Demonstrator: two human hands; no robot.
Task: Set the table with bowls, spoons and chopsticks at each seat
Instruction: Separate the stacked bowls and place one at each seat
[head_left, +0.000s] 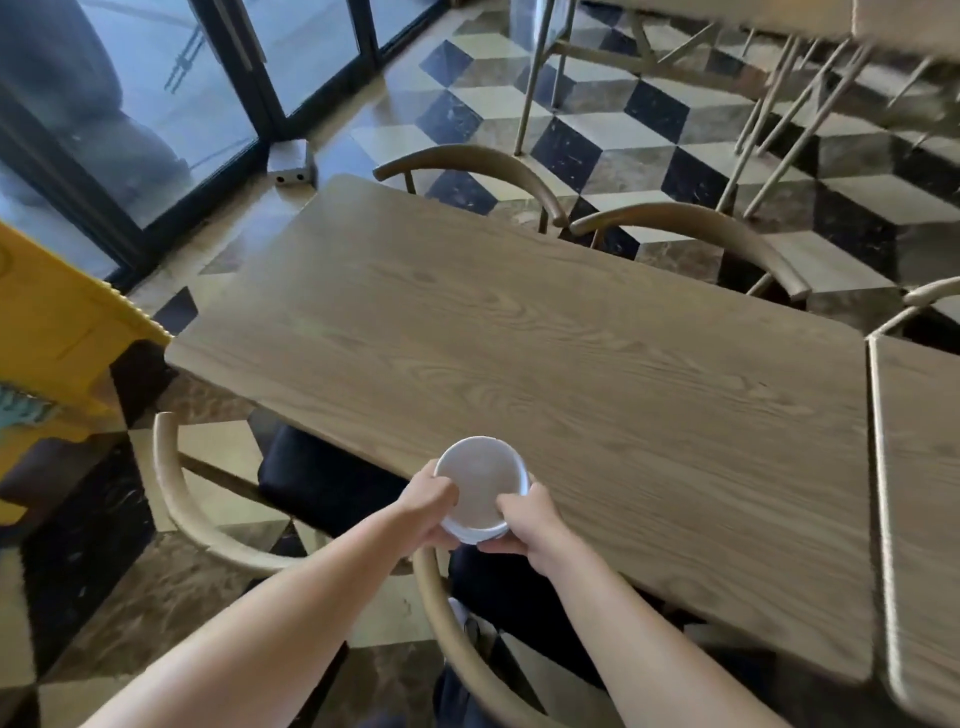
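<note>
The stack of white bowls sits upright between my palms, right over the near edge of the table. My left hand grips its left side and my right hand its right, both equally close. The bare tabletop stretches away ahead of me; I judge the first setting goes just forward.
</note>
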